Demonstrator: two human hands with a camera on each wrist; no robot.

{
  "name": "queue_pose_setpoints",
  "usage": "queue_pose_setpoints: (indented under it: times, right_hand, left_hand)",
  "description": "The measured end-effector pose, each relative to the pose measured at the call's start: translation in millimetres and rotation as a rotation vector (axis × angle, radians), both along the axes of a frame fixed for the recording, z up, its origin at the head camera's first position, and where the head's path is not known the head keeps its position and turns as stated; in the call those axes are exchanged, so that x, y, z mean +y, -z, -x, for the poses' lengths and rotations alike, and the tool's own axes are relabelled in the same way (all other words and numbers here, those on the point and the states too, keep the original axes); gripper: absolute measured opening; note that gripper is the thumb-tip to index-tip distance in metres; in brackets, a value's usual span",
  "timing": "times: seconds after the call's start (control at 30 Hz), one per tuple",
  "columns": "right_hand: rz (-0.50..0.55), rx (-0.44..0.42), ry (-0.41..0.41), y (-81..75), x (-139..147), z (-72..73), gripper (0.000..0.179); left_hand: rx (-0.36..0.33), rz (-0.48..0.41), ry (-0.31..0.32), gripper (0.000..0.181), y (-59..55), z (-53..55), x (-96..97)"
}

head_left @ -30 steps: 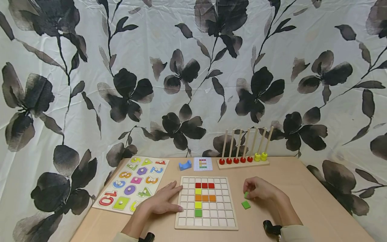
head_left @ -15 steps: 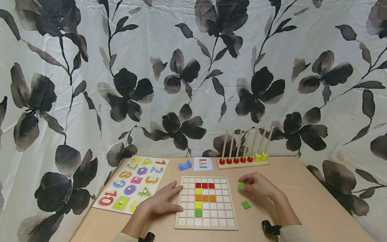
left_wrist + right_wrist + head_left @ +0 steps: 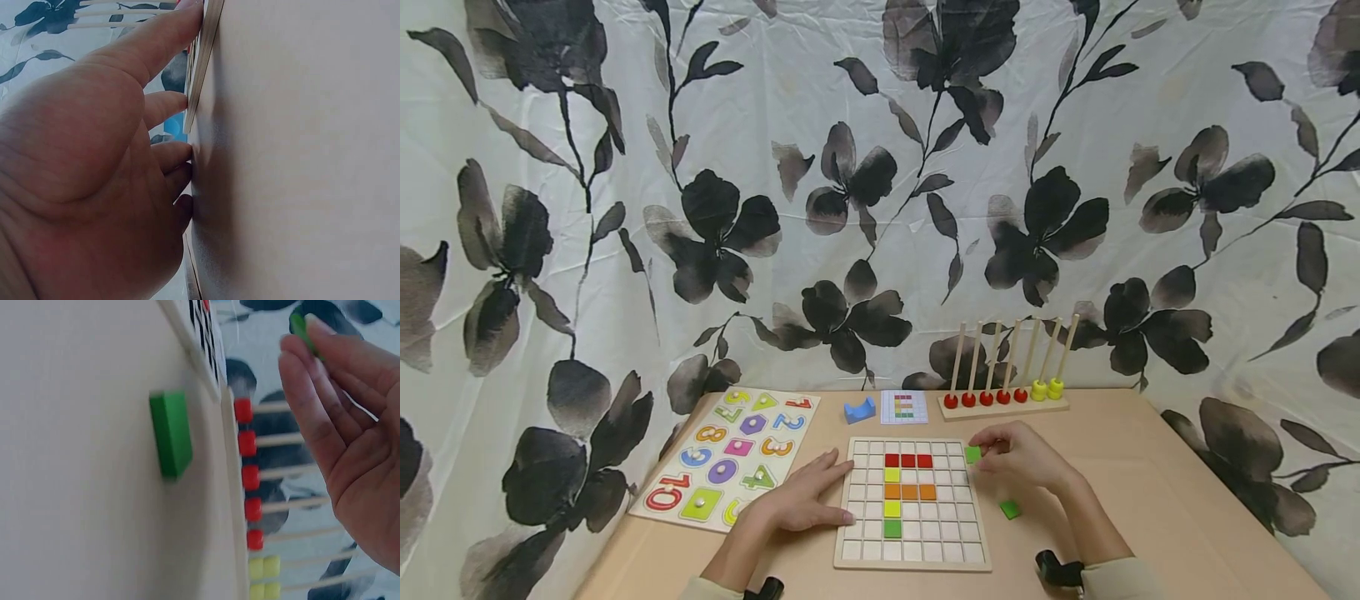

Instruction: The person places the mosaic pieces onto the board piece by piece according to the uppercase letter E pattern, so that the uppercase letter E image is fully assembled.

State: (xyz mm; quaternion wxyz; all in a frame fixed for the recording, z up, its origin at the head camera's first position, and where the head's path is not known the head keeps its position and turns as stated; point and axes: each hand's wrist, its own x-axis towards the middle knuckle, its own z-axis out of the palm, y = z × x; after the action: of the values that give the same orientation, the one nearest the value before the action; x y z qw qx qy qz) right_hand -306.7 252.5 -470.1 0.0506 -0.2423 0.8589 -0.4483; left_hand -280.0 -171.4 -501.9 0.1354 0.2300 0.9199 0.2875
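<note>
A white grid board (image 3: pixel 947 550) lies on the table with red, yellow, orange and green square tiles in some of its cells. My left hand (image 3: pixel 801 496) rests at the board's left edge, fingers spread and fairly straight, the thumb on the rim. In the left wrist view, thumb and index fingertips meet the board's wooden side. My right hand (image 3: pixel 1026 458) pinches a green tile (image 3: pixel 973 455) between thumb and fingers at the board's upper right edge. In the right wrist view that hand is raised off the table. A second green tile (image 3: pixel 1010 509) lies on the table right of the board.
A number and shape puzzle board (image 3: pixel 730 458) lies at the left. Behind the grid board are a blue curved block (image 3: pixel 859 409), a pattern card (image 3: pixel 904 407) and a peg stand (image 3: pixel 1004 408) with red and yellow beads. A floral cloth (image 3: pixel 880 208) hangs behind the table.
My right hand has lifted the green tile off the table and carried it left and away from me to the board's right edge. The left hand has stayed in place.
</note>
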Motion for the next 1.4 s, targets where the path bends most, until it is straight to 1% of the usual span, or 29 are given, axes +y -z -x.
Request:
queue_pose_setpoints:
  times: [0.13,0.37,0.53,0.73,0.93,1.1,1.27,1.4]
  right_hand:
    - [0.028,0.025,-0.037,-4.5,-15.9,-3.2,0.024]
    - [0.012,0.004,-0.059,-10.2,-45.7,-13.1,0.025]
    - [0.008,-0.014,-0.111,-9.7,-64.5,-18.9,0.024]
    - [0.0,-0.025,-0.19,-6.3,-79.8,-23.3,0.021]
    - [-0.012,-0.087,-0.242,0.7,-89.4,-26.2,0.019]
    - [-0.071,-0.111,-0.291,7.8,-95.4,-29.0,0.022]
    - [-0.13,-0.1,-0.338,13.6,-100.1,-30.9,0.022]
    - [-0.173,-0.089,-0.339,15.8,-102.4,-32.4,0.023]
  left_hand:
    - [-0.004,-0.001,-0.003,0.088,0.5,-0.2,0.2]
    - [0.007,0.0,0.001,0.088,1.4,-0.7,0.2]
    - [0.009,-0.001,0.002,0.088,1.3,-1.3,0.1]
    - [0.011,-0.003,0.003,0.088,0.9,-1.0,-0.1]
    - [0.014,-0.001,0.001,0.089,1.4,-0.3,-0.2]
    - [0.014,0.001,0.003,0.089,1.8,-0.1,-0.2]
    - [0.017,0.0,0.009,0.089,2.1,-0.4,-0.4]
    - [0.023,0.002,0.012,0.089,2.4,-0.5,-0.5]
